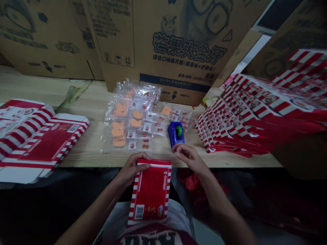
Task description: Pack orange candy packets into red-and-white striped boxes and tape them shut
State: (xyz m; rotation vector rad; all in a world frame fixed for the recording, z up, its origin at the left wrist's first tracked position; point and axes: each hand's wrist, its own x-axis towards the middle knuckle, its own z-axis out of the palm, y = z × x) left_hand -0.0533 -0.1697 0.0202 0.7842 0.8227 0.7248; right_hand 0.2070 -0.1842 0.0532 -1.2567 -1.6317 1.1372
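My left hand (131, 168) grips the top edge of a flat red-and-white striped carton (150, 192), which hangs down over the table's front edge with its barcode panel showing. My right hand (190, 158) is beside it, fingers curled, with its fingertips just below a small blue device with a green top (176, 133). That device stands on the table. Whether those fingers touch it or pinch something small is hidden from this angle.
Clear plastic bags of orange and red pieces (135, 115) lie on the wooden table (87, 143). Stacks of flat striped cartons lie to the right (255, 115) and left (33, 136). Large printed cardboard boxes (178, 51) stand behind. Red material (194, 183) lies below the table edge.
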